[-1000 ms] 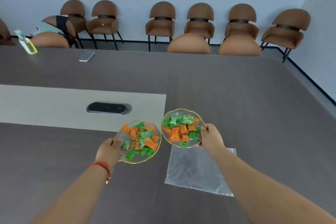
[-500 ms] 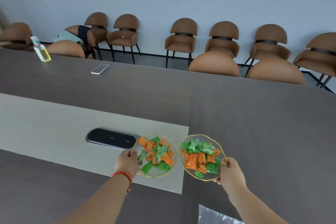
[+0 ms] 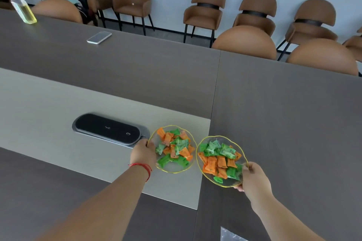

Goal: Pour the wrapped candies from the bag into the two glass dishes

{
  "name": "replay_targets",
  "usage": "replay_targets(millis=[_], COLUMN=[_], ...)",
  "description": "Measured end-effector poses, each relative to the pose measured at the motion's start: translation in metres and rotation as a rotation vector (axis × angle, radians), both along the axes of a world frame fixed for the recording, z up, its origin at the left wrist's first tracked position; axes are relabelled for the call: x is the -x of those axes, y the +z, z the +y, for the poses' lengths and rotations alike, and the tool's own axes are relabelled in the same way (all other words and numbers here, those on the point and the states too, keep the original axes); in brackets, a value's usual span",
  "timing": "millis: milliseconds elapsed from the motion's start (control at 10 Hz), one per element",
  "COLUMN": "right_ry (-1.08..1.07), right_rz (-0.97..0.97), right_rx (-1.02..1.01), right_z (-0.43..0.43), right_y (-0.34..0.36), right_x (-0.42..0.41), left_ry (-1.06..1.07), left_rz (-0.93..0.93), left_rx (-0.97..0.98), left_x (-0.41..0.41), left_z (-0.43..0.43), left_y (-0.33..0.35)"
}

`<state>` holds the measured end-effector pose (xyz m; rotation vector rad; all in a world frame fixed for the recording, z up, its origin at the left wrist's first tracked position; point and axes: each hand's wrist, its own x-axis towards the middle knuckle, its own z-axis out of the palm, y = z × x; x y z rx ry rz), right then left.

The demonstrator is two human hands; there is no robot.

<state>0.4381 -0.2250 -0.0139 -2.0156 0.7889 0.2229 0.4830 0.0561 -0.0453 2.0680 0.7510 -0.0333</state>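
Two gold-rimmed glass dishes hold orange and green wrapped candies. My left hand (image 3: 144, 153) grips the left edge of the left dish (image 3: 193, 142), which is over the light strip of the table. My right hand (image 3: 253, 179) holds the right edge of the right dish (image 3: 199, 164), over the dark table surface. The dishes sit side by side, rims almost touching. A corner of the clear plastic bag (image 3: 228, 235) lies flat at the bottom edge, mostly out of view.
A black oval power panel (image 3: 107, 129) is set into the table just left of my left hand. Farther back lie a phone (image 3: 99, 37) and a bottle (image 3: 20, 7). Brown chairs (image 3: 207, 10) line the wall beyond the table's far edge.
Both hands have carried the dishes forward across the table, away from the plastic bag. The bag has slid from under my right hand to the bottom edge of view.
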Motion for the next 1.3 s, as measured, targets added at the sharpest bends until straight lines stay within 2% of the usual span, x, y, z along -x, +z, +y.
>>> replay_targets(millis=[200,400,1000,1100,1200,1300], right_ry=[0.014,0.039,0.027,0.056,0.064,0.023], right_rz=[-0.004,-0.027,-0.094,-0.069,-0.019,0.019], right_rx=[0.046,0.121,0.088,0.077,0.033,-0.032], right_z=[0.001,-0.004,-0.006,-0.006,-0.004,-0.009], right_y=[-0.015,-0.027,-0.035,-0.034,-0.023,-0.012], right_x=[-0.003,-0.004,-0.003,-0.002,-0.005,0.004], left_ry=[-0.048,0.0,0.015,-0.022,0.043,0.091], left_rz=[-0.04,-0.062,-0.121,-0.076,0.033,0.114], left_rx=[-0.135,-0.146,-0.106,-0.075,0.01,-0.052], left_x=[0.002,0.003,0.01,0.009,0.0,0.009], left_z=[0.004,0.004,0.003,0.003,0.002,-0.004], left_y=[-0.008,-0.011,-0.011,-0.013,0.004,0.025])
